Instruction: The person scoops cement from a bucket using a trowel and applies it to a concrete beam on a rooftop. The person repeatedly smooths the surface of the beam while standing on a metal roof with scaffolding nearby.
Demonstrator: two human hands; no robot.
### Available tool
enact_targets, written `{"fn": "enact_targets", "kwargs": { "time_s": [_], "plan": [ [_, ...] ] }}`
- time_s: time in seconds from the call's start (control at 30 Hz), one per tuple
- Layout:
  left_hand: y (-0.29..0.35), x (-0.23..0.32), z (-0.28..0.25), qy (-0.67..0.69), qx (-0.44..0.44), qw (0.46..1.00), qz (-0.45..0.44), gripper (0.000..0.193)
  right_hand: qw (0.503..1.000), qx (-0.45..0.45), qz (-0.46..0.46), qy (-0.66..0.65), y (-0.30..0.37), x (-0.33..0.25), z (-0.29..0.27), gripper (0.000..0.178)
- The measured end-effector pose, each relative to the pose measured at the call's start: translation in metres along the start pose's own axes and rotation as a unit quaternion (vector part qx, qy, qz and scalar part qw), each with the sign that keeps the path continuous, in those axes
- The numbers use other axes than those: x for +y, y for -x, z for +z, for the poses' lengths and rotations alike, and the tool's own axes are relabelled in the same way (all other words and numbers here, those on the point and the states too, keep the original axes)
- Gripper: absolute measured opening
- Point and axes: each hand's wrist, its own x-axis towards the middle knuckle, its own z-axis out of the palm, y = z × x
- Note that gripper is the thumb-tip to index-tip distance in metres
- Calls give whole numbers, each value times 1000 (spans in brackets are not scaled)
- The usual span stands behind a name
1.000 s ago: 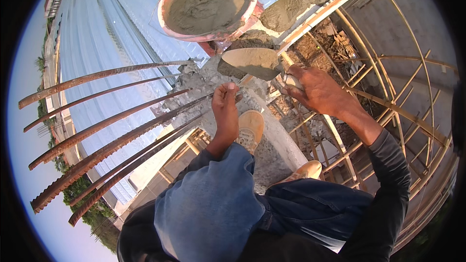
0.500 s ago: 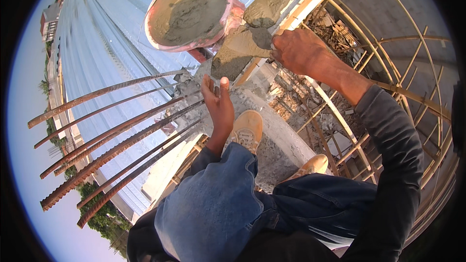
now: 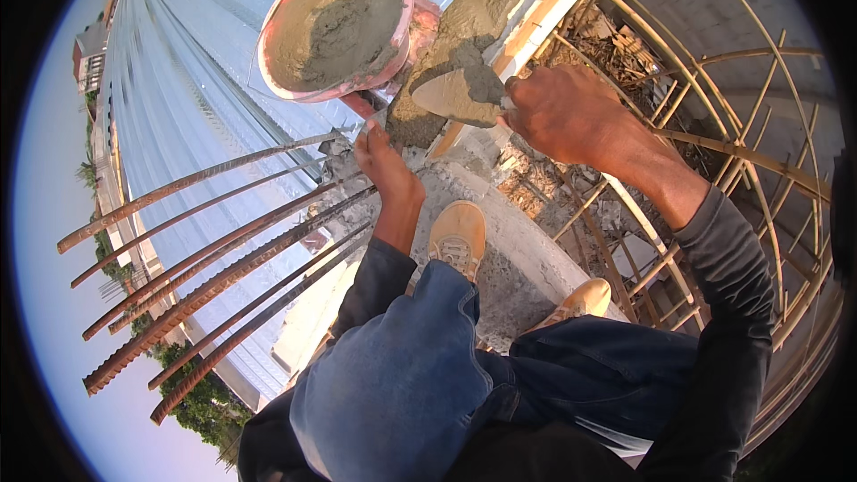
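Grey trowel (image 3: 444,96) juts leftward from the right grip (image 3: 571,116), over mortar (image 3: 478,9).

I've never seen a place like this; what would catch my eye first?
Probably the rusty steel bars, fanning across the left side toward the picture's rim. Next might be the pinkish bucket of wet grey mortar at top centre, with bluish metal sheeting behind it. Right of centre, the right hand grips a trowel, its blade pointing left over the mortar.

One trowel (image 3: 460,98), one bucket (image 3: 408,2), two shoes (image 3: 457,234)
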Motion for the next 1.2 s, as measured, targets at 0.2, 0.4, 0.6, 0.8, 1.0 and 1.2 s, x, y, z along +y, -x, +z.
{"fn": "enact_targets", "kwargs": {
  "time_s": [0.2, 0.4, 0.6, 0.8, 1.0, 1.2],
  "plan": [
    [7, 3, 3, -20, 35, 999, -10, 63, 989, 127, 72, 14, -6, 10, 7, 23],
    [28, 46, 38, 76, -50, 996, 16, 76, 993, 66, 65, -74, -20, -3, 33, 21],
    [-29, 75, 62, 102, 20, 988, 111, 75, 997, 36, 61, -7, 7, -8, -3, 27],
    [-61, 108, 75, 237, -12, 962, 136, 53, 973, 198, 88, 74, 43, 12, -57, 36],
    [-39, 111, 84, 248, -134, 923, 261, 50, 963, 130, 102, 214, 28, -2, -112, 32],
    [-33, 91, 85, 154, -67, 948, 272, 42, 947, 211, 130, 206, 65, -22, -146, 33]
  ]
}}
